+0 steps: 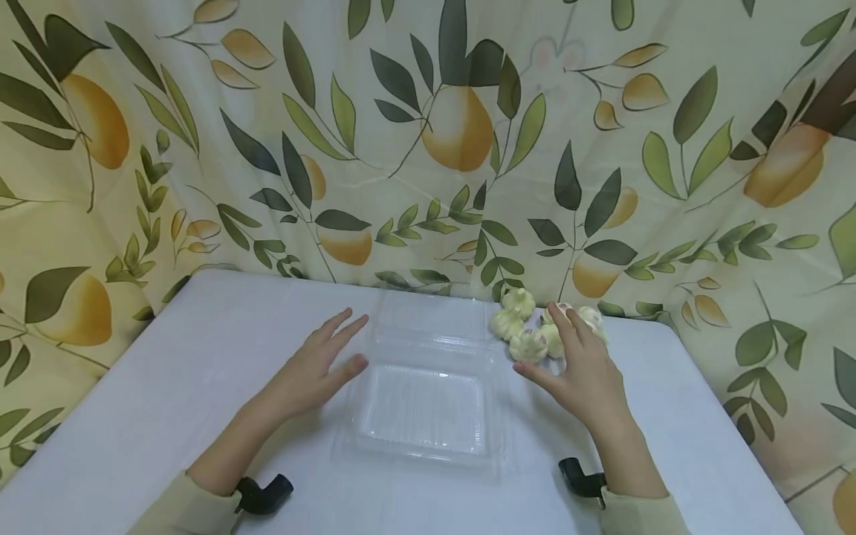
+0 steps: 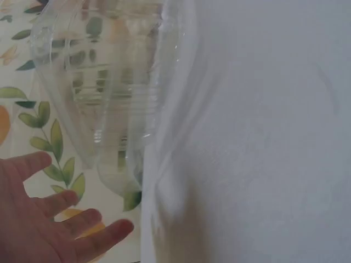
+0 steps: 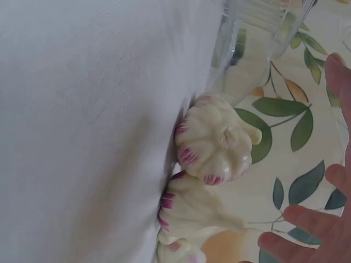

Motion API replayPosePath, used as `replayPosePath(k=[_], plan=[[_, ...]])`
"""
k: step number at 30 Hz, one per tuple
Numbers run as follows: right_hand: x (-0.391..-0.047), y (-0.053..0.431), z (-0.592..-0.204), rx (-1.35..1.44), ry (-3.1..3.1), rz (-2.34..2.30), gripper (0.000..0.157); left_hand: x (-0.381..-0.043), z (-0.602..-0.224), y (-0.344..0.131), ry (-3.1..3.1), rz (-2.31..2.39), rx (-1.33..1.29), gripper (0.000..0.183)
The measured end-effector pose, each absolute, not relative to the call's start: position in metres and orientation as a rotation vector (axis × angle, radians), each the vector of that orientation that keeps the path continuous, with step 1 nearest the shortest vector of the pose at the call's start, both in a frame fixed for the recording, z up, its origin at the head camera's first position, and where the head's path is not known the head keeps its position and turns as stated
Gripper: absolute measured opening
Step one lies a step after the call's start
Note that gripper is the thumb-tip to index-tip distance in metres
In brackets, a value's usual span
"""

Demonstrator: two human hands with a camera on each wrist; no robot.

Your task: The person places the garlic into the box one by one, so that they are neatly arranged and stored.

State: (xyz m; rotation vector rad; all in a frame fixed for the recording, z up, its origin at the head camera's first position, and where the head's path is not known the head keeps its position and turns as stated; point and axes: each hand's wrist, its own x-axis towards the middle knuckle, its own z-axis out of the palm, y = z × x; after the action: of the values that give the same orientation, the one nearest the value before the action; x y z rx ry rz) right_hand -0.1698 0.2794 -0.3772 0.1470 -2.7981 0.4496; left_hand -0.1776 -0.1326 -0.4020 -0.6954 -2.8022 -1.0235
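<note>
A clear plastic clamshell box [image 1: 421, 409] stands on the white table with its lid [image 1: 431, 318] folded back toward the curtain. Left of it my left hand [image 1: 314, 371] hovers with fingers spread, holding nothing; the left wrist view shows the same hand [image 2: 60, 219] beside the clear box [image 2: 118, 82]. My right hand [image 1: 582, 371] is held on the other side, fingers apart, partly covering a group of garlic bulbs [image 1: 528, 345]. From the right wrist, whitish bulbs with purple streaks [image 3: 216, 139] show near my fingers [image 3: 307, 219], none of them gripped.
A white cloth covers the table [image 1: 200, 357]. Behind it hangs a curtain [image 1: 401, 148] printed with fruit and leaves, close to the table's back edge. Black wrist-worn pieces [image 1: 264, 494] sit at both sleeves.
</note>
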Motion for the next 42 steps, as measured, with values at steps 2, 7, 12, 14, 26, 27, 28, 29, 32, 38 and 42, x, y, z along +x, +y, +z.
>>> replayPosePath(k=[2,7,12,14,26,27,28,29,32,38,42], plan=[[-0.17,0.28,-0.376,0.15,-2.807,0.472,0.108,-0.179,-0.403,-0.129,-2.766,-1.176,-0.719,0.062],[-0.177,0.279,-0.369,0.127,-2.829,0.563,0.11,-0.18,-0.409,-0.124,-2.73,-1.631,-0.721,0.055],[-0.188,0.279,-0.364,0.102,-2.801,0.717,0.108,-0.179,-0.416,-0.125,-2.649,-2.221,-0.53,0.054],[-0.192,0.278,-0.362,0.086,-2.793,0.762,0.107,-0.179,-0.419,-0.126,-2.58,-2.397,-0.46,0.056],[-0.198,0.277,-0.375,0.157,-2.868,0.838,0.104,-0.183,-0.429,-0.132,-2.436,-2.751,-0.414,0.058],[-0.198,0.277,-0.375,0.16,-2.873,0.843,0.104,-0.183,-0.429,-0.132,-2.433,-2.765,-0.414,0.058],[-0.199,0.277,-0.376,0.157,-2.88,0.847,0.104,-0.184,-0.429,-0.133,-2.432,-2.78,-0.417,0.059],[-0.199,0.276,-0.375,0.152,-2.891,0.854,0.103,-0.184,-0.429,-0.134,-2.438,-2.786,-0.425,0.06],[-0.2,0.275,-0.377,0.147,-2.914,0.861,0.104,-0.185,-0.429,-0.137,-2.481,-2.797,-0.47,0.064],[-0.201,0.275,-0.383,0.14,-2.939,0.878,0.101,-0.185,-0.432,-0.144,-2.499,-2.83,-0.548,0.073],[-0.202,0.276,-0.385,0.13,-2.949,0.897,0.1,-0.186,-0.434,-0.147,-2.456,-2.877,-0.585,0.078]])
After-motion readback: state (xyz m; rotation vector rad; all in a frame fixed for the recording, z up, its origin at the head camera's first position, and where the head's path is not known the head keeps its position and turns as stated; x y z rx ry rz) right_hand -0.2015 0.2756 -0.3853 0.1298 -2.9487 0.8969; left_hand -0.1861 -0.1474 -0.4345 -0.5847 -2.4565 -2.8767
